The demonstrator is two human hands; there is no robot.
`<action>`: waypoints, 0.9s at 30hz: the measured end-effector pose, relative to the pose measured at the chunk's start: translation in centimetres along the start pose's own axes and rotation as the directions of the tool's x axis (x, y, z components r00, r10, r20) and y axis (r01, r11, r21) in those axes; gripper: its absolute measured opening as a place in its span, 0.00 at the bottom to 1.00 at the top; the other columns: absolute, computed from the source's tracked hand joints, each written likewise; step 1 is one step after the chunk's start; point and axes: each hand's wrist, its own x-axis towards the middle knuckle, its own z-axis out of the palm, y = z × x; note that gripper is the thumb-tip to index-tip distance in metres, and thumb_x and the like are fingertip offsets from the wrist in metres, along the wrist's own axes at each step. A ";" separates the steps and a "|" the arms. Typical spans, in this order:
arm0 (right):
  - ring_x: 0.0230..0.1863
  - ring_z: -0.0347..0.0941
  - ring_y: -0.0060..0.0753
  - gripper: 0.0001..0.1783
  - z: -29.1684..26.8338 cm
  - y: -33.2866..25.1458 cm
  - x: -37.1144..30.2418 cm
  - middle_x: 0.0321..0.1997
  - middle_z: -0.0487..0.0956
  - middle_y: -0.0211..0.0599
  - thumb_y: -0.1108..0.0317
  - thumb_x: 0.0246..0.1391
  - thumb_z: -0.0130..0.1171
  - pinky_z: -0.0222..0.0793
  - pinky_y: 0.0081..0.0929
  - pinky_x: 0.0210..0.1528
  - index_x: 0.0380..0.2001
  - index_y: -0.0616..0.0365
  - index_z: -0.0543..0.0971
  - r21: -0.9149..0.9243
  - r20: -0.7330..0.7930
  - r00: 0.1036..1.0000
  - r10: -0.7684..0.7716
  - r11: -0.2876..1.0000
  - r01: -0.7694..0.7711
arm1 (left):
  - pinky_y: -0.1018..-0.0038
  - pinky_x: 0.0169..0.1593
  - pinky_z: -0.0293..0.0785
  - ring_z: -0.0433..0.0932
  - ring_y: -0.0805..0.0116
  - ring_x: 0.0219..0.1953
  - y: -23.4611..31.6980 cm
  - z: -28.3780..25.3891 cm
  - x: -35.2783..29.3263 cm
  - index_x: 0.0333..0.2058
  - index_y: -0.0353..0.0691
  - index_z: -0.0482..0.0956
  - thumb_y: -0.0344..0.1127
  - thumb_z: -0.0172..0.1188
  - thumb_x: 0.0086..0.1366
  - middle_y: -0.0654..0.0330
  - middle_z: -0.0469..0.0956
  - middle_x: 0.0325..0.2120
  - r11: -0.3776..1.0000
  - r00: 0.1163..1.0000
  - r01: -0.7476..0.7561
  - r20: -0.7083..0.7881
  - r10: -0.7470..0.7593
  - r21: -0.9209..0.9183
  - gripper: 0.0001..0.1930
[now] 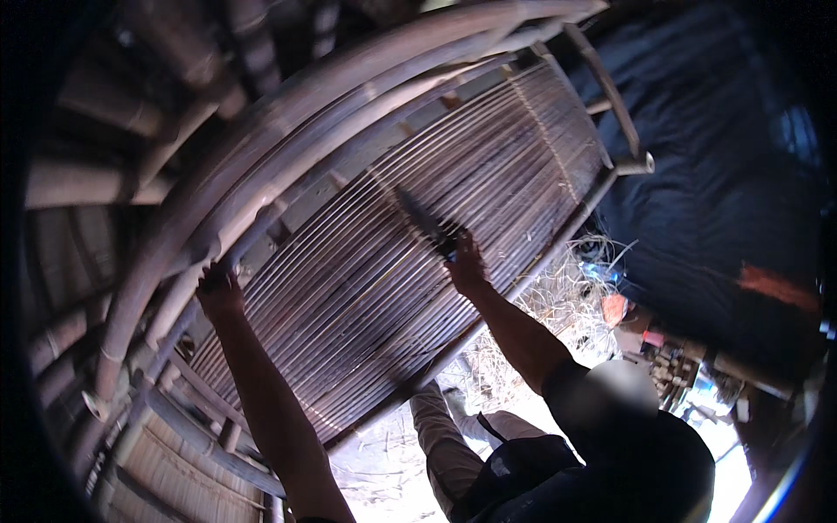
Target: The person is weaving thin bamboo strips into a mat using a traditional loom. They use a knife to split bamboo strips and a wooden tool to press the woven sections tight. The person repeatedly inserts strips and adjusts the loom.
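Observation:
A bamboo bench (384, 253) with a seat of thin parallel slats stretches diagonally across the view. My right hand (467, 265) is closed around the dark handle of a knife (418, 213). Its broad grey blade points up and left over the slats; motion blurs its edge, and I cannot tell whether it touches them. On the left, my left hand (220, 291) is closed at a bamboo rail (248, 240) along the bench's back side. Its fingers are dark and partly hidden.
Thick curved bamboo poles (288, 122) run along the bench's far side. A dark sheet (715, 174) hangs at the right. Dry fibres and shavings (567, 301) litter the bright ground below the near edge. Cut wood pieces (676, 370) lie at the lower right.

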 end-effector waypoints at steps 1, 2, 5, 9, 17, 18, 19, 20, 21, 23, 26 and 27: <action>0.71 0.50 0.59 0.38 -2.0 -0.5 -0.3 0.70 0.54 0.54 0.54 0.59 0.54 0.53 0.50 0.68 0.63 0.70 0.58 -0.108 0.066 0.998 0.015 0.994 -0.007 | 0.54 0.62 0.61 0.67 0.58 0.60 0.7 -0.8 -1.2 0.57 0.43 0.70 0.50 0.45 0.68 0.55 0.69 0.58 0.999 0.993 -0.014 -0.119 0.009 -0.038 0.25; 0.66 0.58 0.61 0.31 -2.8 0.4 -0.4 0.67 0.58 0.55 0.58 0.58 0.53 0.60 0.50 0.63 0.58 0.69 0.63 0.031 0.147 0.982 0.120 0.992 -0.125 | 0.55 0.59 0.65 0.70 0.56 0.57 1.4 -2.4 -2.1 0.54 0.42 0.74 0.48 0.48 0.67 0.53 0.72 0.55 0.996 0.970 -0.043 -0.244 0.023 -0.078 0.23; 0.47 0.75 0.60 0.21 -3.7 3.3 -5.3 0.49 0.74 0.58 0.58 0.54 0.53 0.73 0.50 0.49 0.46 0.60 0.68 0.271 0.111 0.968 0.227 0.930 -0.249 | 0.55 0.52 0.71 0.74 0.52 0.52 4.2 -10.9 -9.3 0.53 0.41 0.75 0.42 0.54 0.65 0.51 0.75 0.52 0.952 0.973 0.014 -0.215 -0.084 -0.306 0.20; 0.44 0.77 0.60 0.34 -2.6 6.8 -17.5 0.41 0.79 0.60 0.51 0.42 0.63 0.75 0.49 0.45 0.46 0.67 0.70 0.382 0.357 0.913 0.195 0.862 -0.334 | 0.57 0.53 0.68 0.75 0.53 0.52 1.2 -11.0 -22.1 0.51 0.42 0.75 0.41 0.52 0.65 0.51 0.75 0.52 0.972 0.959 0.049 -0.261 -0.110 -0.230 0.18; 0.48 0.76 0.58 0.29 2.1 21.2 -50.6 0.45 0.79 0.56 0.47 0.45 0.59 0.75 0.49 0.46 0.50 0.48 0.77 0.146 0.554 0.799 0.232 0.918 -0.368 | 0.57 0.52 0.72 0.77 0.58 0.46 -6.3 -18.7 -41.5 0.44 0.42 0.72 0.56 0.44 0.68 0.57 0.79 0.41 -0.888 0.820 -0.220 0.418 -0.392 -0.403 0.23; 0.42 0.79 0.54 0.27 6.7 26.5 -54.2 0.38 0.80 0.53 0.48 0.44 0.63 0.76 0.47 0.40 0.42 0.56 0.79 0.130 0.551 0.784 0.286 0.899 -0.419 | 0.58 0.51 0.74 0.78 0.57 0.45 -7.4 -22.3 -44.7 0.42 0.43 0.72 0.58 0.44 0.68 0.58 0.79 0.39 -0.895 0.795 -0.330 0.423 -0.435 -0.300 0.23; 0.36 0.81 0.51 0.27 10.0 31.0 -55.6 0.31 0.81 0.50 0.48 0.42 0.67 0.77 0.44 0.35 0.34 0.64 0.81 0.110 0.533 0.772 0.347 0.876 -0.470 | 0.57 0.49 0.75 0.79 0.57 0.41 -8.6 -23.3 -46.9 0.43 0.43 0.72 0.62 0.45 0.67 0.59 0.80 0.38 -0.840 0.635 -0.444 0.552 -0.541 -0.313 0.26; 0.28 0.79 0.44 0.25 10.2 32.0 -56.5 0.25 0.80 0.46 0.50 0.41 0.70 0.75 0.40 0.28 0.27 0.65 0.80 0.252 0.629 0.715 0.306 0.790 -0.559 | 0.59 0.49 0.73 0.78 0.60 0.42 -9.0 -25.4 -48.5 0.43 0.43 0.73 0.65 0.44 0.66 0.59 0.80 0.36 -0.799 0.616 -0.456 0.510 -0.601 -0.392 0.28; 0.21 0.78 0.38 0.24 10.0 33.2 -60.9 0.18 0.78 0.41 0.53 0.39 0.74 0.73 0.36 0.22 0.20 0.66 0.79 0.395 0.707 0.658 0.258 0.628 -0.670 | 0.61 0.49 0.72 0.77 0.63 0.42 -9.7 -29.7 -51.2 0.42 0.43 0.74 0.68 0.42 0.66 0.60 0.80 0.35 -0.768 0.641 -0.452 0.433 -0.633 -0.454 0.31; 0.13 0.69 0.26 0.17 10.6 37.0 -65.3 0.14 0.74 0.33 0.59 0.42 0.73 0.61 0.28 0.14 0.19 0.61 0.78 0.587 0.688 0.692 0.218 0.394 -0.707 | 0.62 0.48 0.71 0.77 0.62 0.42 -11.5 -33.6 -57.3 0.41 0.40 0.74 0.73 0.42 0.62 0.58 0.79 0.35 -0.646 0.499 -0.488 0.419 -0.758 -0.587 0.37; 0.11 0.65 0.26 0.14 10.0 36.4 -71.0 0.13 0.70 0.31 0.62 0.46 0.70 0.59 0.28 0.13 0.20 0.58 0.77 0.553 0.575 0.739 0.350 0.500 -0.667 | 0.68 0.43 0.72 0.76 0.63 0.38 -13.5 -39.9 -65.3 0.44 0.36 0.72 0.72 0.41 0.64 0.56 0.77 0.33 -0.475 0.435 -0.579 0.241 -0.867 -0.663 0.38; 0.11 0.64 0.25 0.12 11.1 36.9 -73.2 0.12 0.69 0.30 0.63 0.47 0.68 0.58 0.29 0.12 0.21 0.56 0.77 0.678 0.517 0.830 0.210 0.491 -0.546 | 0.70 0.40 0.73 0.76 0.63 0.35 -14.1 -41.4 -66.6 0.43 0.36 0.72 0.70 0.40 0.66 0.57 0.77 0.31 -0.453 0.408 -0.620 0.231 -0.884 -0.640 0.36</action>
